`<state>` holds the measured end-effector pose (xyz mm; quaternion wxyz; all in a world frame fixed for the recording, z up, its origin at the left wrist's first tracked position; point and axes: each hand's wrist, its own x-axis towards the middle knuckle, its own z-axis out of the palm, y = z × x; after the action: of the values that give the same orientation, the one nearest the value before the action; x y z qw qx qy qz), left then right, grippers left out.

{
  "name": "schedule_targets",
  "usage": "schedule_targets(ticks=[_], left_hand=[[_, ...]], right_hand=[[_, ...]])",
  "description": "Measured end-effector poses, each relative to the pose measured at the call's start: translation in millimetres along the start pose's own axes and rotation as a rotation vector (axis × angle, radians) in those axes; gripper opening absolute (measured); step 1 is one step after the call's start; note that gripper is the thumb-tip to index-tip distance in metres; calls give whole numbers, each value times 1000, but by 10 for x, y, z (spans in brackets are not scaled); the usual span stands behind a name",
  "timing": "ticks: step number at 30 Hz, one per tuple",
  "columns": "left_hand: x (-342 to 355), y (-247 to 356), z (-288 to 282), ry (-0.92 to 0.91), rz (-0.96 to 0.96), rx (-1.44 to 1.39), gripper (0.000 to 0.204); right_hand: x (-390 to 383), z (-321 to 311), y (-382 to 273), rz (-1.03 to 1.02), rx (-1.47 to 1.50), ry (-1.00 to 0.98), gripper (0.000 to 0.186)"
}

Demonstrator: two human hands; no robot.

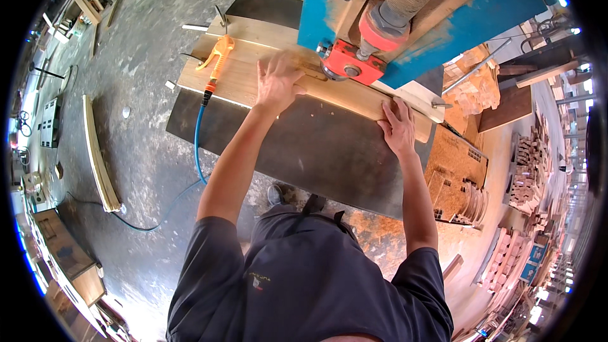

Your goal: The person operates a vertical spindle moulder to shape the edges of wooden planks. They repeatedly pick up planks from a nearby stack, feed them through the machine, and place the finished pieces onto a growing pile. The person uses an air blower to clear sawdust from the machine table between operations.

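Observation:
A long wooden piece (354, 99) lies on the dark machine table (316, 145), with a slot-like recess (312, 71) in its top. It passes beneath a red machine head (353, 61). My left hand (277, 85) is over the wood left of the head, fingers blurred but apart, thumb stretched out. At the right end, my right hand (399, 130) grips the piece, fingers on its top and thumb at the near edge. An orange air blow gun (219, 58) rests on a wooden board (244, 76) beside my left hand.
A blue machine body (462, 25) rises above the table. The gun's blue hose (197, 136) drops to the floor. A metal rod (478, 65) juts out at the right, near wood scraps (472, 85) and sawdust (453, 155). Long strips (98, 152) lie on the floor at left.

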<state>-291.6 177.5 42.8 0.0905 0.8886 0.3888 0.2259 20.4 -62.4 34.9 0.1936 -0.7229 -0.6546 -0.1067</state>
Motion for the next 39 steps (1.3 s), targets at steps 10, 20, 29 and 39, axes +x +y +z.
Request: schedule_targets(ticks=[10,20,29,39], left_hand=[[56,5,-18,-20,22,33,48],[139,-103,124,-68,23,25,50],[144,-87,152,127,135,64,42],[95,-51,98,212,155,-2,40]], right_hand=[[47,-32,-15,-1,-28,-14,56],[118,-86,-26,37,-27,-8,53],[121,-34,-33,18,18,22,57],[58,90,-37,36,43,130,57]])
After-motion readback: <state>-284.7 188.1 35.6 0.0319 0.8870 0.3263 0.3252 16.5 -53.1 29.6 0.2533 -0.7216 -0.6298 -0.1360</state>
